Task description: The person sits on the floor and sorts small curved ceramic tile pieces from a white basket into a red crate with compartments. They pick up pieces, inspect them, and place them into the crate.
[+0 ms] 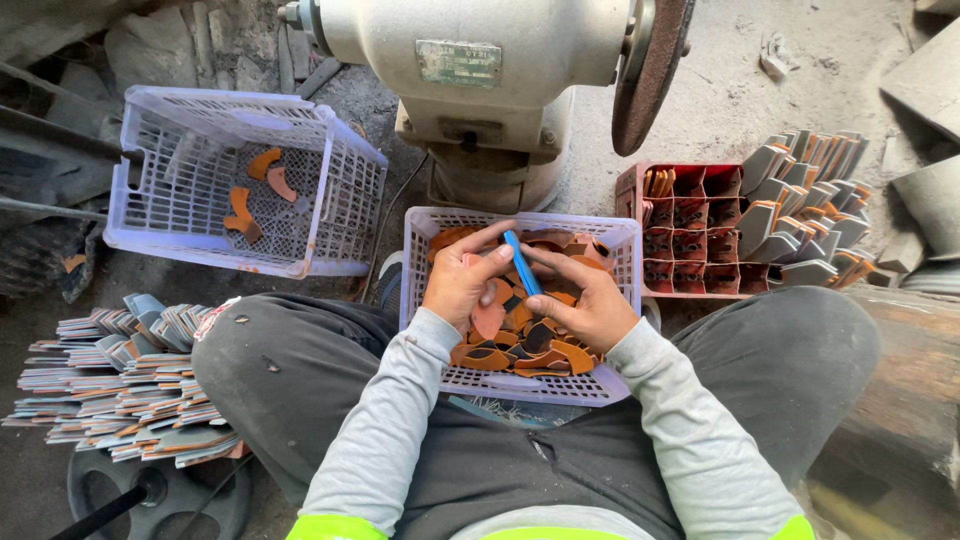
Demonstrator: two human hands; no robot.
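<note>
Pinching a blue strip [522, 262], both hands' grip, left hand [462, 283], right hand [590, 305], basket [425, 250] contents partly hidden.

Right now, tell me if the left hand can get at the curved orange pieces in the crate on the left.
Probably yes: the left hand sits beside that open-topped crate, nothing covers the orange pieces, though it holds the blue strip.

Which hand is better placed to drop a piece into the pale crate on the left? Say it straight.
Left, probably. The left hand sits nearer the pale crate, with a rusty piece under its fingers. The right hand is farther off and pinching the blue marker.
</note>
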